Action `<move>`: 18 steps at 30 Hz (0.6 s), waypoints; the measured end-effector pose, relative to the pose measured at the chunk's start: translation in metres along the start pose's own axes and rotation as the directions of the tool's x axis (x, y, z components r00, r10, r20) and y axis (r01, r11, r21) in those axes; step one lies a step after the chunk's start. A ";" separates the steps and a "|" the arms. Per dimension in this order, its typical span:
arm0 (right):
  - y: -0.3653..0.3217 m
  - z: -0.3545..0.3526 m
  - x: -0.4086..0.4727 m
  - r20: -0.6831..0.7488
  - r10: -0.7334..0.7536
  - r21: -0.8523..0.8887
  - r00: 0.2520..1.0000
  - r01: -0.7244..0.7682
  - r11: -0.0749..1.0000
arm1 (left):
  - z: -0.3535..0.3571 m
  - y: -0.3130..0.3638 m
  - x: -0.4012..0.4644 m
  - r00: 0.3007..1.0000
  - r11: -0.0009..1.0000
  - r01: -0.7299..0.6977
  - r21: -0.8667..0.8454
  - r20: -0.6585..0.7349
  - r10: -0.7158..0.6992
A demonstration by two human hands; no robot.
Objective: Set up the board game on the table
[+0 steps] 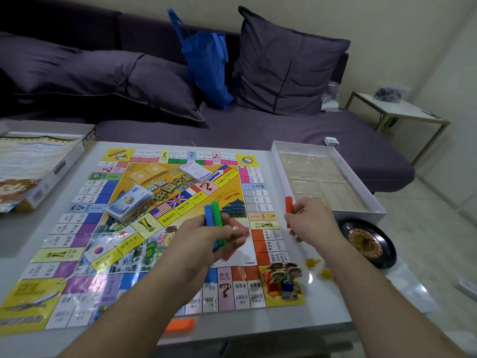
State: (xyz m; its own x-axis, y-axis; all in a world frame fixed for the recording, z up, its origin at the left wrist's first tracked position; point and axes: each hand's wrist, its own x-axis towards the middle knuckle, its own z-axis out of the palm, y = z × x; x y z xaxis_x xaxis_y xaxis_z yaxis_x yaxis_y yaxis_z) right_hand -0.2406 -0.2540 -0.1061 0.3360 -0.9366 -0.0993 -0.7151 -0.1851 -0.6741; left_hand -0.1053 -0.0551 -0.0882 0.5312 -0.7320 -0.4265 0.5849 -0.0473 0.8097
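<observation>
**Board down, pieces in play: setup well past halfway**

The game board (144,228) is laid flat on the white table (335,313), and a good share of the kit is already placed on it. A white card deck (196,171) is seen toward twelve o'clock of the board's centre, a blue-backed deck (129,205) toward nine o'clock, and a cluster of character pawns (284,280) is stood on the corner square at five o'clock. A roulette-style spinner (369,244) is parked off the board's edge at four o'clock, beside the open box tray (278,151) at two o'clock. The box lid (38,166) is lying at ten o'clock.

Now the action: a blue stick and a green stick (214,223), apparently strips of small plastic houses, are gripped upright side by side in the curled fingers of the left hand (206,239) over the board's lower middle. A red stick (289,210) is pinched in the right hand (312,220), held above the board's right edge at three o'clock. An orange stick (180,324) is left on the table at six o'clock.

Judged from this, the sticks remain to be sorted out or set down; a red card packet (236,237) under the left hand and small yellow bits (313,263) by the pawns are yet to be tidied. No play money can be made out.
</observation>
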 end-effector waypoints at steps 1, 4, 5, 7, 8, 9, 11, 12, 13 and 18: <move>0.006 0.003 0.004 -0.014 -0.017 -0.114 1.000 0.016 0.993 | 0.000 0.000 0.001 1.000 1.000 0.013 -0.011 -0.003 -0.013; 0.013 0.013 0.007 -0.036 -0.028 -0.308 0.999 0.015 0.951 | 0.000 0.002 0.002 0.999 0.998 0.043 -0.042 0.019 -0.042; 0.014 0.016 0.008 -0.046 -0.025 -0.321 0.999 0.009 0.947 | 0.000 0.003 0.001 0.999 0.998 0.041 -0.041 0.034 -0.040; 0.012 0.018 0.007 -0.071 -0.018 -0.338 0.997 -0.007 0.941 | -0.002 0.004 0.000 0.998 0.999 0.035 -0.032 0.057 -0.033; 0.009 0.017 0.005 -0.088 -0.026 -0.369 0.996 -0.008 0.930 | -0.004 0.004 0.000 0.997 0.999 0.033 -0.029 0.065 -0.031; 0.004 0.013 0.001 -0.105 -0.050 -0.409 0.993 0.003 0.912 | -0.005 0.004 -0.001 0.997 0.999 0.030 -0.024 0.072 -0.028; -0.013 0.004 -0.013 -0.129 -0.150 -0.440 0.980 0.079 0.895 | -0.007 0.006 -0.001 0.996 0.999 0.027 -0.018 0.084 -0.026; -0.023 0.000 -0.022 -0.112 -0.205 -0.383 0.972 0.148 0.912 | -0.007 0.008 -0.002 0.996 0.999 0.027 -0.024 0.086 -0.025; -0.034 -0.001 -0.033 -0.072 -0.248 -0.271 0.966 0.221 0.937 | -0.008 0.009 -0.002 0.996 0.999 0.026 -0.035 0.085 -0.023; -0.069 0.018 -0.083 0.287 -0.346 0.199 0.893 0.297 0.934 | -0.012 0.007 -0.002 0.995 0.998 0.001 -0.061 0.096 0.004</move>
State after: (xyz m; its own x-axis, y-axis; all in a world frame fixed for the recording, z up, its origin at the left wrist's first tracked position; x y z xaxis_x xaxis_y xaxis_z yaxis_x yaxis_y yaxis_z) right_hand -0.2084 -0.1577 -0.0649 0.7232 -0.6874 -0.0659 -0.4461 -0.3922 -0.8045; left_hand -0.0945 -0.0460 -0.0866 0.4726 -0.7941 -0.3823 0.6217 -0.0070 0.7832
